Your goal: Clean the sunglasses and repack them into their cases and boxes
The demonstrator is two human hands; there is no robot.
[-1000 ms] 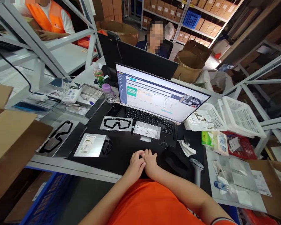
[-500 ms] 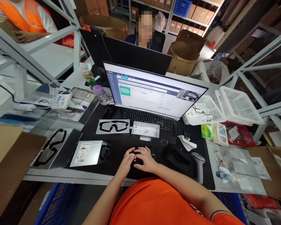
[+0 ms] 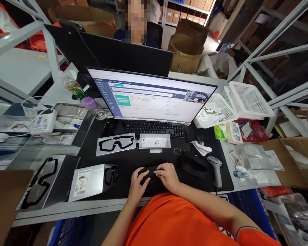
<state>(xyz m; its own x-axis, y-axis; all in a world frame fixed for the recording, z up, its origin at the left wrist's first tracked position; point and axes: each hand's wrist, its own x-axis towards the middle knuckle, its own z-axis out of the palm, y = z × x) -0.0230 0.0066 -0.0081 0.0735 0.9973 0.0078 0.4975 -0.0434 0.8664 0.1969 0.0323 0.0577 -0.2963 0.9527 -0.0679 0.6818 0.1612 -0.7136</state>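
Observation:
My left hand (image 3: 138, 184) and my right hand (image 3: 169, 177) are held just above the black mat, close to its front edge. Between them is a dark, elongated thing (image 3: 150, 173), hard to tell from the mat; its kind is unclear. Fingers and thumbs of both hands curl around its two ends. Beyond them lie an open white box (image 3: 154, 140) with a printed card in it and a flat box (image 3: 116, 144) picturing dark-framed glasses. A silver box (image 3: 88, 182) stands left of my left hand. A thin-framed pair of glasses (image 3: 177, 151) rests behind my right hand.
A monitor (image 3: 149, 99) stands over a keyboard (image 3: 154, 127). On the right are a barcode scanner (image 3: 216, 169), a white cloth (image 3: 201, 149), a black case-like item (image 3: 192, 166) and white baskets (image 3: 248, 99). A bottle with purple lid (image 3: 92, 106) is left. A co-worker sits opposite.
My hands, fingertips close together before, have spread apart, and a dark thing now shows between them. The camera view has shifted, so the desk items appear farther left.

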